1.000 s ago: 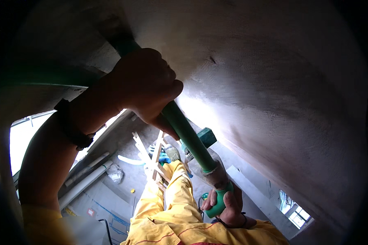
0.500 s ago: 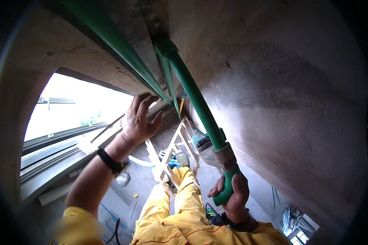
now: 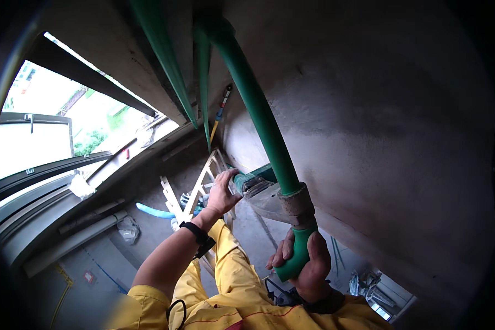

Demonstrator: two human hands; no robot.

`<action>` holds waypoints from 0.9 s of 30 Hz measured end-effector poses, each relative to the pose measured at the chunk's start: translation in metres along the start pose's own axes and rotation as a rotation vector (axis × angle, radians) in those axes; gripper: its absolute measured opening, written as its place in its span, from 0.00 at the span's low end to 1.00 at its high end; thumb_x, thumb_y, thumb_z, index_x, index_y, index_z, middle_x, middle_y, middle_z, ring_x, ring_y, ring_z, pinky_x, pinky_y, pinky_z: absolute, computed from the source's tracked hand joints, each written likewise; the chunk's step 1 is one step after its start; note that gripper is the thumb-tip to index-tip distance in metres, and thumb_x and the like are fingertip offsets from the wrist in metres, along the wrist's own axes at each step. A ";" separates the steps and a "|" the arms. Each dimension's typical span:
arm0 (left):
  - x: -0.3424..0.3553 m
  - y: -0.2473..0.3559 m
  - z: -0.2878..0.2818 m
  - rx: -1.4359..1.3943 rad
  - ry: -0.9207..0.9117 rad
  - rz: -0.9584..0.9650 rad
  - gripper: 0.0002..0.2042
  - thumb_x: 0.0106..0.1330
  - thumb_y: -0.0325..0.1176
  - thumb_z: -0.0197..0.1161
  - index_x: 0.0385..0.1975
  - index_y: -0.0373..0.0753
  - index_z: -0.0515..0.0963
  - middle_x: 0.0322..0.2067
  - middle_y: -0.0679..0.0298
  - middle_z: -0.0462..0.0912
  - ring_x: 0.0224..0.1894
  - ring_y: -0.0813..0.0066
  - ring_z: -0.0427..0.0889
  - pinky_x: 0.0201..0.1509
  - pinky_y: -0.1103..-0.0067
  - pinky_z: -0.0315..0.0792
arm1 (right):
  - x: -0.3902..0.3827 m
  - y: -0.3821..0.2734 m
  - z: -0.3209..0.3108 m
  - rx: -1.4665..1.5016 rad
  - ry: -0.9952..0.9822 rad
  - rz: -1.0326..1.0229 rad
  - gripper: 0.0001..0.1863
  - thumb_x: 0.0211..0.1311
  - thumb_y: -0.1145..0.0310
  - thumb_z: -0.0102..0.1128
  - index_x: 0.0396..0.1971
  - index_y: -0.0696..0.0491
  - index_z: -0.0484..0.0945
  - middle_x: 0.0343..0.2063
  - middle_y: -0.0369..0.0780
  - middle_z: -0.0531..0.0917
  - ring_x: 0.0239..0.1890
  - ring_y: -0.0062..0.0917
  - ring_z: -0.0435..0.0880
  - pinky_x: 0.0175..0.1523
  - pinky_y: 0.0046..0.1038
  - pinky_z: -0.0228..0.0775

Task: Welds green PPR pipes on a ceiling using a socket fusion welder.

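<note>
A green pipe (image 3: 258,115) curves down from above, its lower end in a metal collar (image 3: 297,204). If the grip below slackens or the pipe twists, the green elbow (image 3: 301,247) could tilt or slip off that collar; the left fingers, set near the bare metal plate (image 3: 267,201) beside the pipe's end, might slide onto it and be hurt if it is hot. The elbow sits below the pipe, inside the right hand (image 3: 313,269), whose fingers are curled firmly around it. Left of the pipe's end, the left hand (image 3: 221,193) has half-bent fingers at the plate's dark handle (image 3: 250,181); whether they grip it, I cannot tell.
</note>
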State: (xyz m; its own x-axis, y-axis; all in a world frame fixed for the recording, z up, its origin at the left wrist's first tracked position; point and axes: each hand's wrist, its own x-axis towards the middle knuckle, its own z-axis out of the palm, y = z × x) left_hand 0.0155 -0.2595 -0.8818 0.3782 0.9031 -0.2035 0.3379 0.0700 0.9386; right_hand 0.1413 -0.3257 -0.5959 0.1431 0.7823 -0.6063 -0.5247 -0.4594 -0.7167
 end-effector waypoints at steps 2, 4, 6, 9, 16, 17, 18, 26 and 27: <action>0.006 0.011 0.002 0.000 0.059 0.043 0.25 0.47 0.33 0.69 0.48 0.39 0.71 0.48 0.53 0.76 0.53 0.52 0.73 0.57 0.67 0.68 | -0.002 0.000 0.001 0.018 -0.007 0.032 0.26 0.67 0.44 0.41 0.38 0.57 0.65 0.20 0.37 0.71 0.24 0.28 0.78 0.34 0.42 0.77; 0.014 0.020 0.001 -0.058 0.025 0.158 0.18 0.46 0.35 0.69 0.36 0.37 0.74 0.37 0.51 0.79 0.43 0.51 0.77 0.46 0.67 0.72 | -0.002 -0.003 0.001 0.016 -0.007 0.045 0.27 0.67 0.43 0.40 0.38 0.57 0.65 0.20 0.37 0.71 0.24 0.28 0.78 0.35 0.42 0.76; 0.023 0.023 -0.004 -0.117 -0.075 0.187 0.16 0.45 0.36 0.69 0.31 0.37 0.74 0.31 0.51 0.78 0.37 0.50 0.77 0.41 0.67 0.72 | -0.002 -0.005 0.002 0.015 -0.007 0.055 0.27 0.67 0.42 0.39 0.37 0.56 0.65 0.21 0.36 0.72 0.25 0.28 0.78 0.36 0.42 0.76; 0.028 0.018 -0.005 -0.153 -0.162 0.267 0.15 0.43 0.40 0.70 0.22 0.38 0.72 0.19 0.52 0.74 0.26 0.47 0.76 0.30 0.67 0.71 | -0.004 -0.008 0.005 0.134 -0.028 0.066 0.23 0.67 0.47 0.45 0.35 0.56 0.65 0.21 0.35 0.72 0.25 0.27 0.78 0.36 0.41 0.76; 0.016 0.024 -0.018 -0.050 -0.115 0.176 0.17 0.43 0.43 0.70 0.20 0.39 0.72 0.18 0.52 0.75 0.25 0.48 0.76 0.29 0.66 0.71 | -0.009 -0.008 0.010 -0.072 0.044 0.070 0.15 0.61 0.61 0.60 0.34 0.56 0.66 0.22 0.34 0.71 0.26 0.23 0.77 0.37 0.39 0.77; 0.016 0.024 -0.019 -0.052 -0.108 0.182 0.17 0.43 0.43 0.70 0.20 0.39 0.72 0.18 0.52 0.75 0.25 0.48 0.76 0.29 0.66 0.71 | -0.010 -0.006 0.011 -0.063 0.054 0.048 0.15 0.61 0.61 0.60 0.34 0.56 0.66 0.22 0.34 0.71 0.26 0.23 0.78 0.36 0.39 0.78; 0.017 0.024 -0.020 -0.064 -0.114 0.177 0.16 0.43 0.43 0.69 0.20 0.39 0.72 0.19 0.52 0.75 0.26 0.48 0.77 0.29 0.66 0.71 | -0.009 -0.005 0.011 -0.054 0.063 0.026 0.15 0.61 0.61 0.60 0.34 0.56 0.67 0.22 0.34 0.71 0.26 0.23 0.78 0.36 0.39 0.78; 0.014 0.024 -0.022 -0.052 -0.096 0.186 0.16 0.41 0.43 0.69 0.20 0.39 0.72 0.19 0.50 0.75 0.26 0.46 0.76 0.30 0.65 0.71 | -0.005 0.007 0.006 -0.412 0.175 -0.186 0.09 0.62 0.73 0.53 0.39 0.58 0.65 0.22 0.41 0.79 0.25 0.28 0.83 0.40 0.36 0.79; 0.014 0.024 -0.024 -0.049 -0.085 0.196 0.17 0.41 0.43 0.70 0.19 0.39 0.72 0.19 0.50 0.75 0.26 0.46 0.76 0.29 0.65 0.71 | -0.004 0.011 0.008 -0.407 0.194 -0.279 0.09 0.61 0.75 0.53 0.39 0.58 0.65 0.22 0.42 0.80 0.25 0.28 0.83 0.39 0.35 0.79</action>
State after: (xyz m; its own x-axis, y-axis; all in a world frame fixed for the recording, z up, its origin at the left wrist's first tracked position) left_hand 0.0083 -0.2354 -0.8560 0.5046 0.8626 -0.0362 0.2091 -0.0814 0.9745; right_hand 0.1285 -0.3308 -0.5983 0.4039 0.8236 -0.3982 -0.0817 -0.4010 -0.9124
